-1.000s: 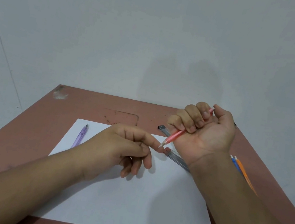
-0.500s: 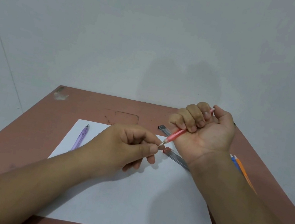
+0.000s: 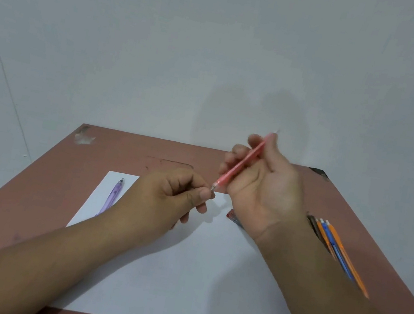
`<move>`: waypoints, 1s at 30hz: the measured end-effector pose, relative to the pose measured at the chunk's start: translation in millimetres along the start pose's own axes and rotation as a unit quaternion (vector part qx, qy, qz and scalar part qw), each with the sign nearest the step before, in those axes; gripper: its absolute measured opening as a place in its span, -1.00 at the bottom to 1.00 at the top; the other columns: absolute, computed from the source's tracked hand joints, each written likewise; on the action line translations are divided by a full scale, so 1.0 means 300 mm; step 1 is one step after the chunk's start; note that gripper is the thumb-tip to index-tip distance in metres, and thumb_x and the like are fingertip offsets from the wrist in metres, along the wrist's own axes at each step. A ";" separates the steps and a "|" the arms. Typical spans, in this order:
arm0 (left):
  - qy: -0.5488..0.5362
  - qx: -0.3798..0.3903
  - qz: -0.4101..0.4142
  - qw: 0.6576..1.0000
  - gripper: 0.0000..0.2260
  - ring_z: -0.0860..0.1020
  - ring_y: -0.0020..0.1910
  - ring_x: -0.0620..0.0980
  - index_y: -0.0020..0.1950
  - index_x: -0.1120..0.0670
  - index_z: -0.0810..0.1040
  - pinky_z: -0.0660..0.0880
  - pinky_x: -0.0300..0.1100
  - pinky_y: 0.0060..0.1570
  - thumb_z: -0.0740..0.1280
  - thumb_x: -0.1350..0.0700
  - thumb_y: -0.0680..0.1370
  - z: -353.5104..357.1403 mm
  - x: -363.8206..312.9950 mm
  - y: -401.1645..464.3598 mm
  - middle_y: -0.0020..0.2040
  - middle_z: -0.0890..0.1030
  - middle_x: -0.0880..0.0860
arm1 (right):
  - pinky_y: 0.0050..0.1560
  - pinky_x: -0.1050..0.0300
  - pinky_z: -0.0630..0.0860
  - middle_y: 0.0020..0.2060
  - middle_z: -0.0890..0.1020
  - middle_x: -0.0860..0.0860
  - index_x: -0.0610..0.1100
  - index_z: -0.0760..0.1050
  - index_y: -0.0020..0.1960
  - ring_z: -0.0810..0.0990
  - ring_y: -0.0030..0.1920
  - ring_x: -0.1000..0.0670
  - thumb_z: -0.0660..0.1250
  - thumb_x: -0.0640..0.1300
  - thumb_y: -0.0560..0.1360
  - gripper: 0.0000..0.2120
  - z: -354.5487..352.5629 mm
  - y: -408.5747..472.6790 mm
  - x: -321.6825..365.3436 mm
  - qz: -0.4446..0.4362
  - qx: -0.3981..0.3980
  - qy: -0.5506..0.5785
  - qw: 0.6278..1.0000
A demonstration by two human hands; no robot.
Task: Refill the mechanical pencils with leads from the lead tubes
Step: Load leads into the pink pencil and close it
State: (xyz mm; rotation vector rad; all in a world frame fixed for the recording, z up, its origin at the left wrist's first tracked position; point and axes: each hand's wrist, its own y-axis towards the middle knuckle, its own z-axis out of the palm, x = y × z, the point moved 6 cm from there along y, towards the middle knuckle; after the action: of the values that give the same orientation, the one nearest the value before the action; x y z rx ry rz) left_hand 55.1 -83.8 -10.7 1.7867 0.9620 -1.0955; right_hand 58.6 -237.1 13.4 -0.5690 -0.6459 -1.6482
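My right hand (image 3: 263,189) holds a pink mechanical pencil (image 3: 240,165) slanted, tip down to the left, with the fingers loosened along its barrel. My left hand (image 3: 177,193) pinches at the pencil's metal tip with thumb and forefinger; whether a lead is between them is too small to tell. A purple mechanical pencil (image 3: 112,195) lies on the left part of the white paper sheet (image 3: 179,276). A clear lead tube with a red end (image 3: 234,216) peeks out from under my right wrist, mostly hidden.
Several orange and blue pencils (image 3: 336,249) lie on the brown table (image 3: 38,182) to the right of my right forearm. A plain wall stands just behind the table's far edge.
My right hand has uncurled its fist and the pink pencil now stands out past the fingers, raised higher. My left hand has closed into a pinch at the pencil's tip.
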 end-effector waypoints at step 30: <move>0.460 0.219 0.187 0.840 -0.42 0.23 0.46 -0.06 0.50 -0.13 0.37 0.21 -0.06 0.42 0.11 -0.37 0.56 0.458 -0.171 -0.012 0.46 0.40 -0.12 | -0.18 0.04 0.58 -0.29 0.68 -0.15 -0.24 0.69 -0.15 0.67 -0.21 -0.09 0.34 -0.09 0.49 -0.76 -0.458 -0.329 0.446 -0.007 -0.251 -0.792 0.556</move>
State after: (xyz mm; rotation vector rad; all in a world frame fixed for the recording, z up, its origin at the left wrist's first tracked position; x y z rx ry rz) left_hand -7.2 -216.5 -4.6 2.8356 0.8299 -0.1374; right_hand -63.0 -414.6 -5.0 -2.5875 -1.3801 -0.8391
